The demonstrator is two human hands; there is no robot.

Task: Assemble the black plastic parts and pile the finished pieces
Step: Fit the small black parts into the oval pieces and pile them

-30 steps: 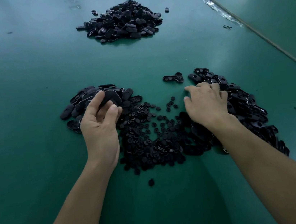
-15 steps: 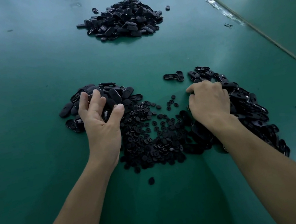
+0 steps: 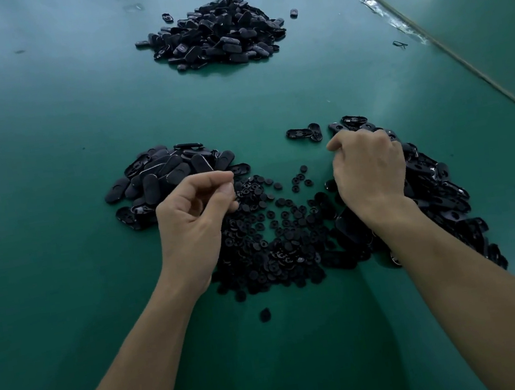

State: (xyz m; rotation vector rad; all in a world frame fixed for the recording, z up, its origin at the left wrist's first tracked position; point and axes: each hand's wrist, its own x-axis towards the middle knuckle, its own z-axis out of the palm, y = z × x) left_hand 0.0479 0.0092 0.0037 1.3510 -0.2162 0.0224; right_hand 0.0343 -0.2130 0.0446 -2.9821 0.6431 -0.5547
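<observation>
Three heaps of black plastic parts lie in front of me on the green table. Oval covers are on the left, small round discs in the middle, and open oval shells on the right. A larger pile of assembled pieces sits at the far middle. My left hand hovers at the seam of the covers and discs, thumb and forefinger curled around something dark. My right hand rests knuckles-up on the shells, and its curled fingertips are hidden.
Two loose shells lie between the near heaps, and a single disc lies closer to me. A taped seam joins a second green table at the right. Orange stools and bags stand beyond the far edge.
My left hand has pulled back off the oval covers toward the discs and curled its fingers. My right hand has stayed on the shell heap, with its fingers curling tighter.
</observation>
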